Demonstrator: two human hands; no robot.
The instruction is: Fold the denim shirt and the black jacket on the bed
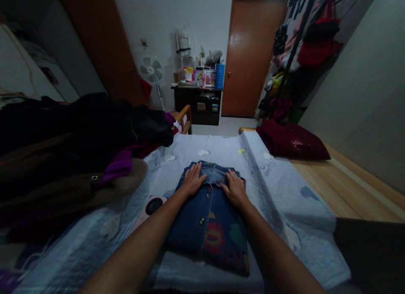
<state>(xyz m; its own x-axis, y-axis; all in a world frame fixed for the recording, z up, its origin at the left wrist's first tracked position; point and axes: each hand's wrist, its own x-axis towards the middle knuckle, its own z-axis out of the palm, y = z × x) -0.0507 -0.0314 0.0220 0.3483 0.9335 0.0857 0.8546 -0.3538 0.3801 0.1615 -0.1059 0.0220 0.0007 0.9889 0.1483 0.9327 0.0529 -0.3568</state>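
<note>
Both hands are opened out flat, palms down; nothing is clenched. Left hand (192, 181) is laid over one side of the collar (210, 175), right hand (236, 189) over the other, fingers slightly bent. Whether any cloth is caught under the right fingertips cannot be told.

Denim garment (188, 226) is folded into a compact block, front up, collar end away from the wearer, placed mid-bed on the pale patterned sheet (297, 197). A row of buttons (201, 221) is shown down the front, coloured flower print to the right of it.

Risks, as judged: collar could be skewed if one palm is loaded more than the other. Layers could be slid apart if pressure is applied sideways, since nothing is pinned. Creases could be pressed in and missed in the dim light. Pink device (154, 205) with a black disc, partly hidden by the left forearm (142, 235), could be knocked if that arm is swung outward.

Further out: dark clothes pile (79, 129) is heaped on the left; bed space could be lost if it slumps. Maroon bundle (292, 140) is set at right, partly over the wooden ledge (316, 184).
</note>
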